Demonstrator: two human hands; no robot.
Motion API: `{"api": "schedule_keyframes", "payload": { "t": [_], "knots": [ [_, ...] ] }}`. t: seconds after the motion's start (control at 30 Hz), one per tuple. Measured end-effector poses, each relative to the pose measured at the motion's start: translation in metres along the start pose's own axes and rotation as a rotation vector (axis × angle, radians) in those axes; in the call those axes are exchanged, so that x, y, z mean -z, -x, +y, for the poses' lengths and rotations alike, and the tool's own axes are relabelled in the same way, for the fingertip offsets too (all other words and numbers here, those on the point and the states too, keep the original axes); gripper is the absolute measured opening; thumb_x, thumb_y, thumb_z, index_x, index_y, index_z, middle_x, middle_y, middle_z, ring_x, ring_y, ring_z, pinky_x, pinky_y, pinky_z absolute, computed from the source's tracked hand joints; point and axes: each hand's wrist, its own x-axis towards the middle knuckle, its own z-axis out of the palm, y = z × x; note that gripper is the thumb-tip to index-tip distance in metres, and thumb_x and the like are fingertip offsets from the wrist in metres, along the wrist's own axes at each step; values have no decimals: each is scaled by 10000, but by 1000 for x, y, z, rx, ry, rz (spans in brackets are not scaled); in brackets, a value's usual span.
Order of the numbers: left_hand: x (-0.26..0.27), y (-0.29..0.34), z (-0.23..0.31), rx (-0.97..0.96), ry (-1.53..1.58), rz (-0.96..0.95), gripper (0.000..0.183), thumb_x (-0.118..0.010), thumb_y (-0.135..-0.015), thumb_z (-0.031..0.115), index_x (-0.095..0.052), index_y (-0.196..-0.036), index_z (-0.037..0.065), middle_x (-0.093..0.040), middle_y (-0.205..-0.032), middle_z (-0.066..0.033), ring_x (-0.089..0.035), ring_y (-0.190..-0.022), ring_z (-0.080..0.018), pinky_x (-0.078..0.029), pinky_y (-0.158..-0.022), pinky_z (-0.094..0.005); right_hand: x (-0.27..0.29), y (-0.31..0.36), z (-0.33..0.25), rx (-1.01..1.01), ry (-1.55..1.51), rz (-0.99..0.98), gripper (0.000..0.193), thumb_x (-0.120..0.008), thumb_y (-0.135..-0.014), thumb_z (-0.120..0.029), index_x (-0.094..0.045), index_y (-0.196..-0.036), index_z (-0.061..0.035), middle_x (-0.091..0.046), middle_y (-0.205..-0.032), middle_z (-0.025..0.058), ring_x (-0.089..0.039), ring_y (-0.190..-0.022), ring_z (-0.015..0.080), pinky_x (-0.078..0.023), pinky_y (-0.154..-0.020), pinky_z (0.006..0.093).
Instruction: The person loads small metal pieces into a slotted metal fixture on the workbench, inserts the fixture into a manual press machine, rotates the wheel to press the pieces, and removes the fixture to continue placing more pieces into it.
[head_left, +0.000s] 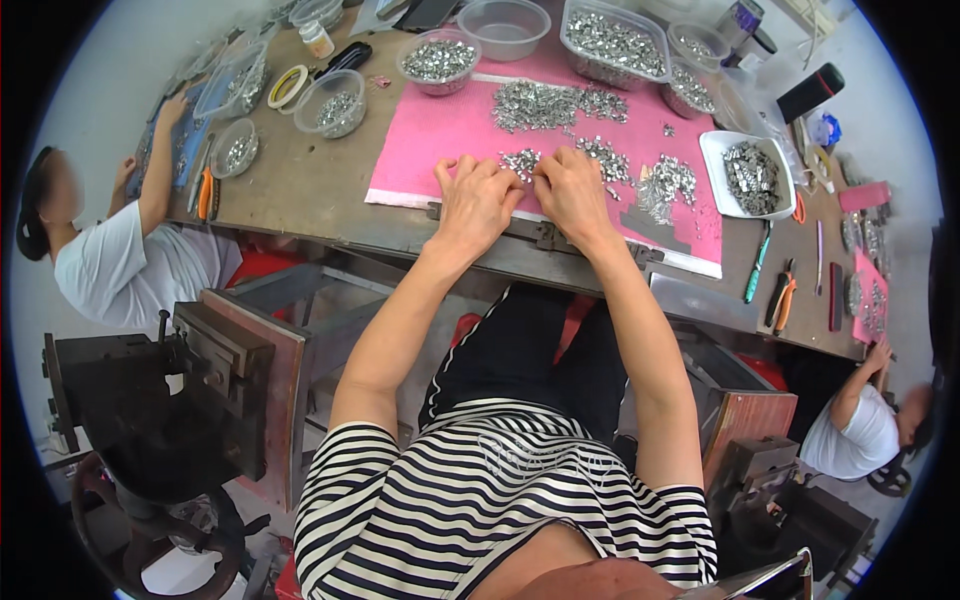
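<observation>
Over the near edge of a pink cloth (420,140), my left hand (478,203) and my right hand (575,195) face each other, a small gap between them. The fingers of both are curled and pinched together; whatever lies in them is too small or hidden to make out. Just beyond the fingertips is a little heap of small shiny metal pieces (520,160). More loose pieces (604,158) lie beside my right hand, with a paler scatter (667,185) further right. A larger spread of pieces (535,106) covers the cloth's far part.
A white tray (711,180) of metal parts stands right, near a teal-handled tool (759,262) and orange-handled pliers (781,297). Plastic tubs (440,82) line the back. At left are another pair of pliers (207,195) and a co-worker (125,255); another person (855,430) works at right.
</observation>
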Motion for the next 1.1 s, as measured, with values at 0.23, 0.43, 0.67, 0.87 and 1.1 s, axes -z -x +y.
{"api": "schedule_keyframes", "payload": {
  "t": [0.23, 0.43, 0.67, 0.87, 1.1],
  "knots": [
    [-2, -4, 3, -13, -5, 4, 130, -777, -820, 232, -730, -862, 118, -637, -842, -41, -576, -919, -267, -324, -981, -521, 9, 2, 11, 49, -35, -22, 69, -667, -826, -97, -634, -843, -39, -605, -862, 132, -600, -863, 324, -428, -788, 447],
    [4, 3, -7, 33, 49, -17, 93, -761, -825, 194, -726, -861, 116, -657, -848, -28, -590, -915, -247, -326, -984, -500, 71, 33, 9, 22, -202, -82, 107, -694, -827, -6, -604, -885, -15, -579, -844, 108, -586, -812, 307, -463, -753, 394],
    [1, 2, -3, 40, 46, -11, 84, -754, -830, 188, -724, -864, 118, -660, -854, -23, -597, -920, -239, -320, -1006, -507, 85, 66, 3, 207, -63, -140, 146, -682, -824, -16, -566, -912, -8, -516, -909, 134, -549, -863, 313, -456, -770, 415],
    [3, 4, -7, 39, 73, -19, 77, -749, -838, 189, -722, -855, 119, -640, -848, -28, -595, -917, -242, -319, -1013, -515, 88, 65, -2, 283, 95, -249, 145, -683, -822, -22, -576, -919, -8, -520, -899, 129, -553, -865, 308, -471, -776, 410],
    [-1, 4, -8, 41, 112, -1, 82, -756, -839, 188, -721, -851, 114, -611, -825, -36, -592, -903, -249, -321, -1030, -543, 73, 35, 4, 9, -263, -177, 54, -659, -882, -34, -637, -928, -20, -587, -872, 136, -623, -834, 345, -505, -738, 455]
  ]
}}
